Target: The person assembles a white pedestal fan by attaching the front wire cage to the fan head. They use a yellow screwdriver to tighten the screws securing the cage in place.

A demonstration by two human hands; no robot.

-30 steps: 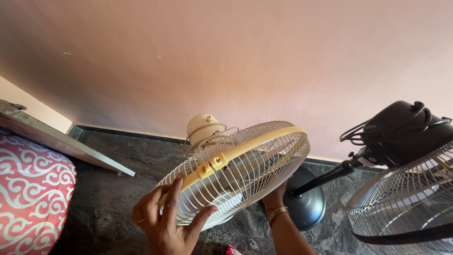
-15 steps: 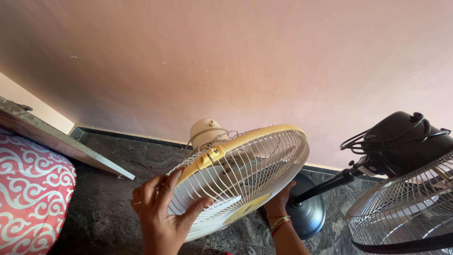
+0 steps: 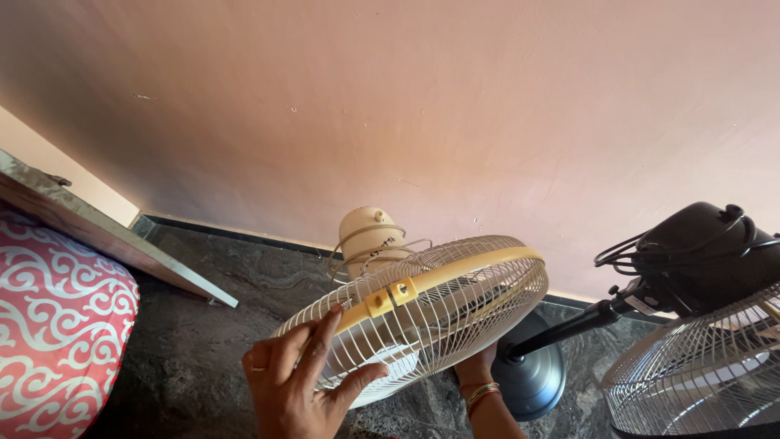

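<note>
A cream fan with a white wire cage [image 3: 443, 313] and a yellow rim band [image 3: 455, 272] tilts between my hands. Its cream motor housing [image 3: 370, 236] points toward the wall. My left hand [image 3: 305, 386] grips the cage's near left edge, fingers spread on the wires and thumb underneath. My right hand [image 3: 475, 370], with bangles on the wrist, holds the cage from below and is mostly hidden behind it.
A black stand fan [image 3: 699, 252] with a wire cage [image 3: 699, 378] leans at the right; its pole runs to a round dark base [image 3: 532, 378]. A red and white patterned cushion [image 3: 57, 325] and a wooden board [image 3: 106, 236] lie at left. Dark stone floor [image 3: 211, 325] meets a pink wall [image 3: 406, 106].
The cream fan's cage has tipped back toward flat, so its front face shows less than half a second ago. Both hands stayed on the cage and shifted slightly right.
</note>
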